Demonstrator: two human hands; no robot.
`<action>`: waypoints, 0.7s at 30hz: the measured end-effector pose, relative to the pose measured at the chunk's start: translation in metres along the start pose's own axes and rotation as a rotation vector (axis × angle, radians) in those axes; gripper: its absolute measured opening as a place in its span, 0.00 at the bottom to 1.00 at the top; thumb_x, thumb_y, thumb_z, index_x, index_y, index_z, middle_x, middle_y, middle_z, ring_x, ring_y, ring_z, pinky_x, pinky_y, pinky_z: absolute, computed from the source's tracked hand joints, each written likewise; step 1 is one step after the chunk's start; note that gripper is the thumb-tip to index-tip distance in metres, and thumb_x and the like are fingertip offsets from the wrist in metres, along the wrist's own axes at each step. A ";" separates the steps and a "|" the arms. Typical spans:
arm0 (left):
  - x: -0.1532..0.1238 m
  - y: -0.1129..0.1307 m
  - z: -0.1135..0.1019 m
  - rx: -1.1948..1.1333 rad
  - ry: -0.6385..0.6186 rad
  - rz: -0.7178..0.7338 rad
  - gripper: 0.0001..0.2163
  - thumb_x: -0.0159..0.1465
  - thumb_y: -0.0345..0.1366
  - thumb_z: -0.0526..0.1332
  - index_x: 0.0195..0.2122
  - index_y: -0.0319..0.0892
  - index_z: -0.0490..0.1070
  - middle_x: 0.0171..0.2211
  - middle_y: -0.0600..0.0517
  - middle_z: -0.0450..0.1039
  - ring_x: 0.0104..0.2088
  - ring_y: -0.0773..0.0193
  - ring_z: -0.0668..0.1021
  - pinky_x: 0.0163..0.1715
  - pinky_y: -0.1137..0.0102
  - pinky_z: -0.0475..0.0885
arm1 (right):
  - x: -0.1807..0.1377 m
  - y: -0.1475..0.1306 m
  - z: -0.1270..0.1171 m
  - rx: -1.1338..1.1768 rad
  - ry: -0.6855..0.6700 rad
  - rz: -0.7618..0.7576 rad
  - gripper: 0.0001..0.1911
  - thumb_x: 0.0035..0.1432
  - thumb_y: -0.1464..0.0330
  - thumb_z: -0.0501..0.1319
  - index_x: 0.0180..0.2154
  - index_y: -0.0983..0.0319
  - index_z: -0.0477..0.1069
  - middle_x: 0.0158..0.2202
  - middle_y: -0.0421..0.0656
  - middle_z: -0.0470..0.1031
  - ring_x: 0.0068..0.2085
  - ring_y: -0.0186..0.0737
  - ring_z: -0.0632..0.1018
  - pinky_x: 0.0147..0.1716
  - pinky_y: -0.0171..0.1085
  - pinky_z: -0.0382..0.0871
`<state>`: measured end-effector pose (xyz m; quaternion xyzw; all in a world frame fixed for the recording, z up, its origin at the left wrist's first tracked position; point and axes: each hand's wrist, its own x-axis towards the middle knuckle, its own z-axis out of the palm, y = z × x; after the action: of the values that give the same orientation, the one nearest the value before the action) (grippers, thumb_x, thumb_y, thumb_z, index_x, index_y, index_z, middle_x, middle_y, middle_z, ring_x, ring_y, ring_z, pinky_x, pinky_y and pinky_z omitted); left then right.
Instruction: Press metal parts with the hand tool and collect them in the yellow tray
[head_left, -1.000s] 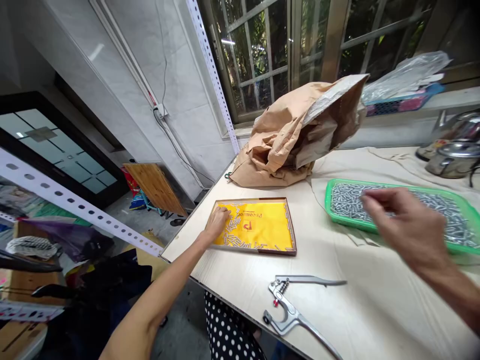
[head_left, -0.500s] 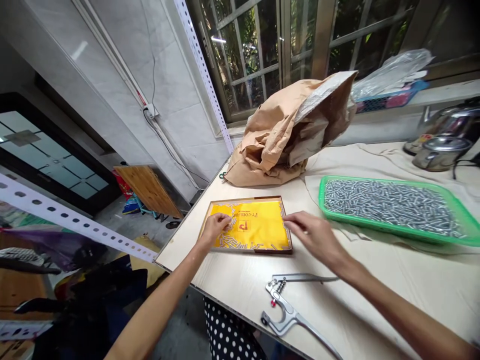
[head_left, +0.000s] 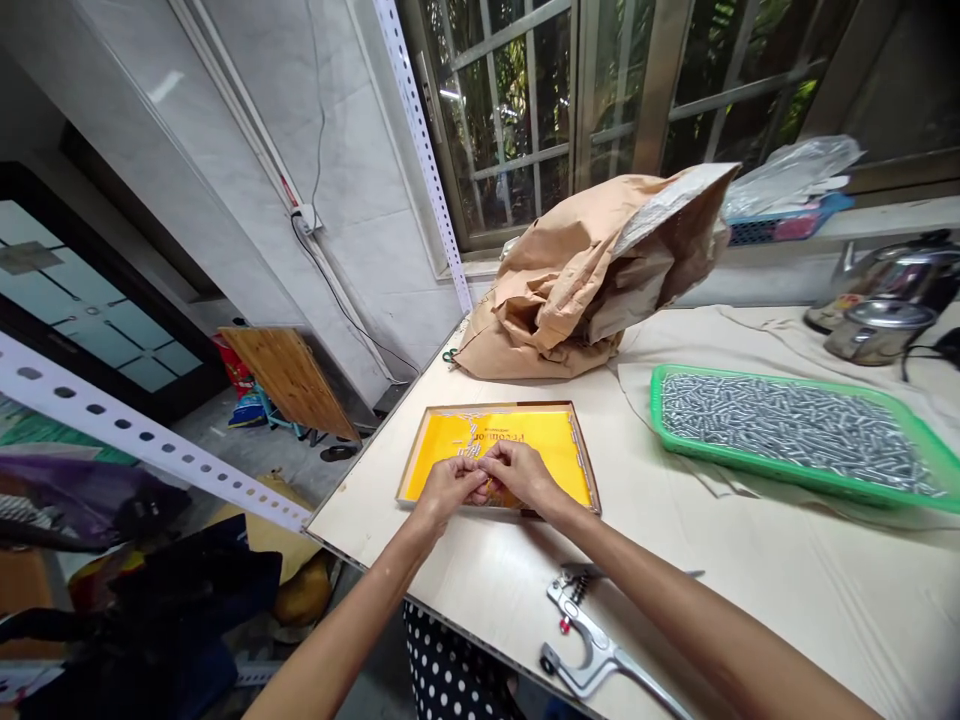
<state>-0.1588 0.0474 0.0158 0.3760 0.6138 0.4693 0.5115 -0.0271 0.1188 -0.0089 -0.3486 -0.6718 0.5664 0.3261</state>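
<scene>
A shallow yellow-lined tray (head_left: 562, 440) with small metal pieces along its edges lies near the table's left corner. My left hand (head_left: 447, 487) and my right hand (head_left: 519, 473) meet over its near edge, fingertips pinched together on something small that I cannot make out. A green tray (head_left: 660, 425) full of small silver metal pieces sits to the right, clear of both hands. Metal hand pliers (head_left: 592, 650) lie on the table under my right forearm.
A crumpled brown paper sack (head_left: 585, 275) stands behind the yellow tray by the window. A steel kettle (head_left: 885, 300) is at the far right. The table edge (head_left: 352, 545) drops off at left toward floor clutter and a perforated white rail (head_left: 150, 440).
My right hand came from the green tray across to the yellow tray and now meets my left hand at its near edge. My left hand shifted slightly toward me.
</scene>
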 end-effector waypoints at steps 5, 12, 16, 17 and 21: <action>0.001 -0.004 0.002 0.022 0.072 0.036 0.21 0.42 0.43 0.76 0.29 0.36 0.70 0.24 0.53 0.75 0.25 0.66 0.78 0.24 0.75 0.73 | 0.010 0.003 0.005 -0.088 0.025 -0.022 0.07 0.50 0.67 0.59 0.22 0.60 0.66 0.21 0.37 0.70 0.25 0.34 0.73 0.24 0.32 0.64; 0.009 -0.006 -0.009 -0.080 -0.034 -0.090 0.21 0.43 0.44 0.76 0.28 0.36 0.70 0.26 0.49 0.77 0.21 0.71 0.76 0.27 0.73 0.74 | 0.010 0.011 0.009 -0.108 0.004 -0.021 0.09 0.55 0.64 0.57 0.24 0.60 0.67 0.20 0.37 0.71 0.23 0.34 0.73 0.24 0.32 0.64; 0.013 -0.003 -0.019 0.081 -0.044 -0.145 0.14 0.54 0.42 0.70 0.31 0.36 0.73 0.27 0.50 0.76 0.23 0.69 0.76 0.31 0.70 0.75 | 0.012 0.009 0.005 -0.199 -0.013 -0.018 0.10 0.59 0.66 0.55 0.28 0.60 0.70 0.21 0.37 0.73 0.24 0.34 0.73 0.26 0.32 0.65; 0.015 -0.002 -0.022 0.229 0.001 -0.121 0.11 0.57 0.40 0.68 0.32 0.36 0.74 0.28 0.50 0.76 0.25 0.67 0.77 0.33 0.70 0.74 | 0.013 0.008 0.003 -0.232 -0.013 -0.018 0.10 0.59 0.67 0.55 0.27 0.61 0.71 0.21 0.38 0.73 0.25 0.35 0.74 0.27 0.33 0.65; 0.029 0.005 -0.029 0.934 0.306 0.158 0.07 0.63 0.33 0.60 0.38 0.38 0.77 0.41 0.45 0.76 0.42 0.59 0.77 0.43 0.68 0.70 | 0.015 0.007 -0.008 -0.371 0.041 -0.046 0.08 0.58 0.69 0.58 0.30 0.61 0.74 0.34 0.44 0.76 0.38 0.39 0.75 0.39 0.36 0.65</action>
<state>-0.1932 0.0705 0.0137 0.5370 0.7962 0.2313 0.1555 -0.0279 0.1366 -0.0139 -0.3987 -0.7659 0.4179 0.2826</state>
